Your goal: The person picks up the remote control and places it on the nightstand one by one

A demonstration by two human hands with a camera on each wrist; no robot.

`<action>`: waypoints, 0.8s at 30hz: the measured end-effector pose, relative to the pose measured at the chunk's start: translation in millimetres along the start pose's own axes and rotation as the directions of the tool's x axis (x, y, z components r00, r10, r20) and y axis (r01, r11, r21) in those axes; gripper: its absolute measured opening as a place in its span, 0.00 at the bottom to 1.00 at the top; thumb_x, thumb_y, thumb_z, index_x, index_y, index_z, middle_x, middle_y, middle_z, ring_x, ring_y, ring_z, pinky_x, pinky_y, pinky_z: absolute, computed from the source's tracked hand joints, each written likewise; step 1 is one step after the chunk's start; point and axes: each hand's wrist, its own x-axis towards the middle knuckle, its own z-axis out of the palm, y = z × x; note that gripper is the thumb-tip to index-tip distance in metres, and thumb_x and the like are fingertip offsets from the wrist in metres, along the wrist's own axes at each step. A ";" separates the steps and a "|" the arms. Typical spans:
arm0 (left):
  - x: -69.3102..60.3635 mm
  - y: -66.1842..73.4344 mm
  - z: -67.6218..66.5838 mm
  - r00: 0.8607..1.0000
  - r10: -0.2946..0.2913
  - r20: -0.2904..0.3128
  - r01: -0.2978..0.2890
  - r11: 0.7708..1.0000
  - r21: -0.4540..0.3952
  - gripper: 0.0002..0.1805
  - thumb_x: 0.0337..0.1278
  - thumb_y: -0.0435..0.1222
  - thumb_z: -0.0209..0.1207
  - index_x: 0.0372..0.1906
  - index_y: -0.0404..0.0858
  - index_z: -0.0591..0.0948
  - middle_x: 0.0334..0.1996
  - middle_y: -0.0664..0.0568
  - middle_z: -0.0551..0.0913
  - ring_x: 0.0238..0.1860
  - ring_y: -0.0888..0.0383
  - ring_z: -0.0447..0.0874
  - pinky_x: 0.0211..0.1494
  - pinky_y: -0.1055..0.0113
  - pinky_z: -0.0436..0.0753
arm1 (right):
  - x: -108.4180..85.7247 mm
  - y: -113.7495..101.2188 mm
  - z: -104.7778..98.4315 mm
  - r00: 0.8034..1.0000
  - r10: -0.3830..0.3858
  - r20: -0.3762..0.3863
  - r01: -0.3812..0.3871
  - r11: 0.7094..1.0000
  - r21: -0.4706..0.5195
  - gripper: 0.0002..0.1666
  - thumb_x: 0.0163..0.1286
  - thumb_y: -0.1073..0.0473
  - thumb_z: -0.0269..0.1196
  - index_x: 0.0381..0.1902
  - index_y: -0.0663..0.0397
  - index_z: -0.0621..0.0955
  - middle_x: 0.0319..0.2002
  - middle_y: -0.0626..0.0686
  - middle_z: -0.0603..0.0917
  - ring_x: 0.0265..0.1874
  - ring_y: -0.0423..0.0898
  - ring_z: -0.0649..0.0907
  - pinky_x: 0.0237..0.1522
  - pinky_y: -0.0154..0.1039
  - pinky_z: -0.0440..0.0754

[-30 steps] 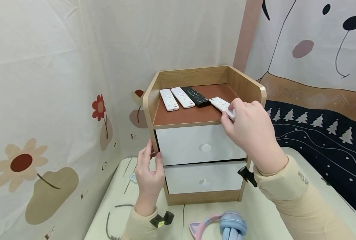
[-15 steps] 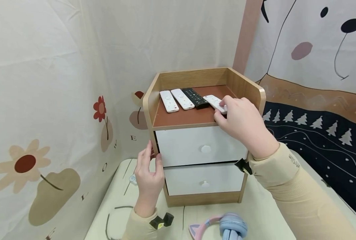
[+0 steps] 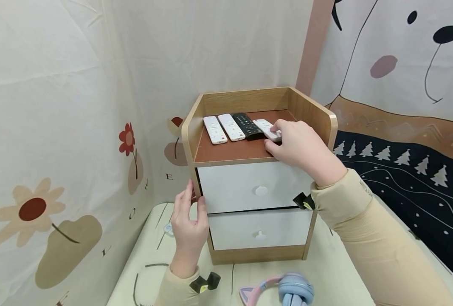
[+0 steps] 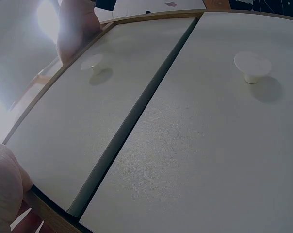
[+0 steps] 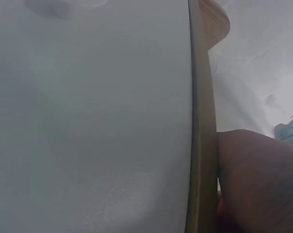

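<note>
My right hand (image 3: 300, 144) pinches a white remote control (image 3: 263, 126) near its front end, on the brown top of a small wooden cabinet (image 3: 245, 102). Just left of that remote lies a black remote control (image 3: 248, 126), then two white ones, a nearer white remote (image 3: 232, 127) and a leftmost white remote (image 3: 215, 130). All slant side by side. My left hand (image 3: 188, 225) rests against the cabinet's left side with fingers extended. In the left wrist view, its thumb (image 4: 6, 189) lies by the drawer edge. The right wrist view hides the held remote.
Two white drawers, an upper drawer (image 3: 230, 187) and a lower drawer (image 3: 230, 233), have round knobs. Blue and pink headphones (image 3: 296, 289) lie in front on the pale cloth (image 3: 337, 272). Printed curtains (image 3: 77, 106) hang behind and to the left.
My right hand has slid the white remote leftward and slightly back, up close to the black one. The left hand stays in place against the cabinet.
</note>
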 end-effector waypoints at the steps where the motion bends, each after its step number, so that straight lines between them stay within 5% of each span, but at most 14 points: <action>1: -0.5 -0.4 0.3 1.000 0.000 -0.001 0.000 1.000 0.000 0.31 0.68 0.21 0.64 0.75 0.28 0.77 0.53 0.31 0.86 0.48 0.41 0.89 0.60 0.82 0.83 | 2.0 0.2 0.1 1.000 -0.001 0.007 0.001 1.000 0.001 0.25 0.77 0.49 0.59 0.63 0.59 0.83 0.49 0.62 0.92 0.49 0.60 0.87 0.54 0.57 0.84; 10: -1.2 -2.4 2.6 0.999 0.039 -0.021 -0.039 0.999 0.006 0.33 0.65 0.19 0.65 0.75 0.28 0.78 0.52 0.32 0.87 0.47 0.43 0.89 0.59 0.81 0.84 | 20.5 9.6 5.3 0.999 -0.022 0.048 0.020 0.999 0.046 0.29 0.74 0.51 0.58 0.68 0.58 0.82 0.61 0.63 0.90 0.59 0.61 0.85 0.65 0.58 0.82; 17: -2.6 -0.3 4.7 0.999 0.046 -0.019 -0.046 0.999 0.002 0.33 0.64 0.19 0.66 0.75 0.28 0.78 0.52 0.33 0.87 0.46 0.44 0.90 0.57 0.79 0.86 | 22.0 15.4 9.1 0.994 -0.016 0.108 0.011 0.999 0.045 0.36 0.76 0.50 0.54 0.79 0.55 0.76 0.77 0.63 0.79 0.73 0.67 0.74 0.78 0.61 0.72; 24: -1.0 0.4 3.7 0.999 0.028 -0.027 -0.028 1.000 -0.003 0.33 0.65 0.19 0.65 0.76 0.28 0.77 0.52 0.32 0.87 0.46 0.43 0.88 0.59 0.82 0.84 | 24.1 12.8 11.1 0.990 -0.018 0.140 0.014 0.999 0.028 0.41 0.77 0.49 0.51 0.86 0.52 0.69 0.84 0.62 0.71 0.72 0.64 0.70 0.78 0.59 0.70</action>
